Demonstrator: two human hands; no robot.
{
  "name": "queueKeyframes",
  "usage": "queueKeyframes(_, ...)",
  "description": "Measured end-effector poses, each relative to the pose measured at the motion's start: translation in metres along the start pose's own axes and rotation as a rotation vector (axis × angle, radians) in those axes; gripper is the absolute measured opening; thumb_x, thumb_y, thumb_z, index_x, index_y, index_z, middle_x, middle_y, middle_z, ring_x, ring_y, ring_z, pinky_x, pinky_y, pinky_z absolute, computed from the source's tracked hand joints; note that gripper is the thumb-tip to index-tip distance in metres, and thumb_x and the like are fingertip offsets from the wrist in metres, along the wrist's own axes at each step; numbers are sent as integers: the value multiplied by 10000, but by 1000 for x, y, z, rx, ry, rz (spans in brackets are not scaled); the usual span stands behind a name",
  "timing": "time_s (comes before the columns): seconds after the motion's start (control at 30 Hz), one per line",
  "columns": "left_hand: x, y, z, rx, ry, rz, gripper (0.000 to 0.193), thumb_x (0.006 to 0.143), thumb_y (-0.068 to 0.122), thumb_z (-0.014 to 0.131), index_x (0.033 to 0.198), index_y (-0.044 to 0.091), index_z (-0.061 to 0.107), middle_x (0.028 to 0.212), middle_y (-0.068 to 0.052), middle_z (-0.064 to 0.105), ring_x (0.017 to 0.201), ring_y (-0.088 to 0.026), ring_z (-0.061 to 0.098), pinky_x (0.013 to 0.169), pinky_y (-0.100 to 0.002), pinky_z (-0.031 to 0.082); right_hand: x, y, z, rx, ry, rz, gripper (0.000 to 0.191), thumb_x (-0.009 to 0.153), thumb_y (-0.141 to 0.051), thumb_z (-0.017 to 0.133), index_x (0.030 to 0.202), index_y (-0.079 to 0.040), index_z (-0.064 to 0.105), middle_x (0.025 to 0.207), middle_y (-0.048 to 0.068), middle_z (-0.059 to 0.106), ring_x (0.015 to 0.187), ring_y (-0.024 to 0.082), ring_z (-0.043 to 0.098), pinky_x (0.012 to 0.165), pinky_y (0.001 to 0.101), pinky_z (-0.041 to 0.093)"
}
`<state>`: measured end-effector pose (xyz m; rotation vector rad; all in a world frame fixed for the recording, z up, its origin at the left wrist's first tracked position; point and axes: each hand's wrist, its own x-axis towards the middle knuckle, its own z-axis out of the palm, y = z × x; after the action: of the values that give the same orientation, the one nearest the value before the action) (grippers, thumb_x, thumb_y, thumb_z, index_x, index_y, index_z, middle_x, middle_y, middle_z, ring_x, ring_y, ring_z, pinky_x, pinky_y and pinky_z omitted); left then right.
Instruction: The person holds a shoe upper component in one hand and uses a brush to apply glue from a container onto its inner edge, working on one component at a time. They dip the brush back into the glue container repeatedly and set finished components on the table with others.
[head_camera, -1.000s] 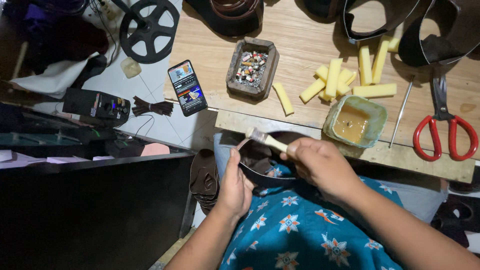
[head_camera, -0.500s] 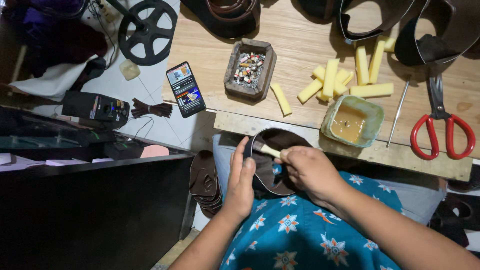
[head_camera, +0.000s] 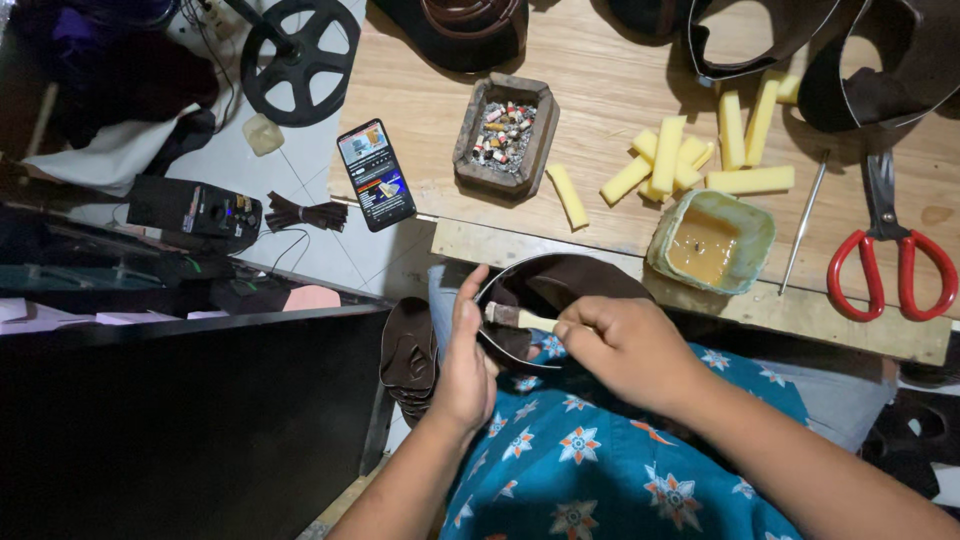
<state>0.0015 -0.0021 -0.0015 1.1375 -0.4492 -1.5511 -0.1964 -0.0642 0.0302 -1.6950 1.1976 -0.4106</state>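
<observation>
**Inspector:** Start with the biggest item.

**Operator:** I see a dark brown leather piece (head_camera: 560, 285) on the lap, just below the wooden table (head_camera: 600, 90) edge, between both hands. My left hand (head_camera: 462, 370) lies flat and open against its left rim, steadying it.

**Inspector:** And the right?

**Operator:** My right hand (head_camera: 625, 345) is closed on a small brush (head_camera: 520, 318). Its long axis runs roughly left-right, bristles pointing left, onto the leather. The glue tub (head_camera: 710, 240) sits nearer that hand, up and to its right.

Pale wooden worktable (head_camera: 610, 90) over white tiled floor (head_camera: 300, 250).
</observation>
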Motion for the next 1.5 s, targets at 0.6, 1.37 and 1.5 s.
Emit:
queueKeyframes(0.6, 12, 18, -5, -136, 80, -68, 640, 1032, 518, 347, 1487, 79, 443, 1303, -110, 659, 1134, -220, 674, 862, -453, 599, -16, -37, -30, -278, 255, -46, 236, 886, -314, 645, 919, -109, 757, 741, 133, 716, 645, 320, 708, 607, 431, 547)
queueKeyframes(1.37, -8, 5, -3, 731, -65, 418, 563, 1095, 288, 295, 1593, 26, 325, 1560, -184, 402, 1441, -258, 424, 1210, -365, 304, 6, 9, 6, 1086, -54, 472, 254, 980, -197, 547, 929, 27, 656, 539, -54, 395, 423, 68, 304, 374, 249, 230)
queueKeyframes(1.5, -2, 12, 2, 193, -145, 183, 610, 1085, 378, 300, 1604, 60, 262, 1577, -180, 375, 1443, -241, 395, 1195, -361, 321, -6, 7, 0, 623, 32, 70, 227, 992, -192, 609, 925, 0, 710, 618, -14, 516, 533, 95, 426, 469, 275, 353)
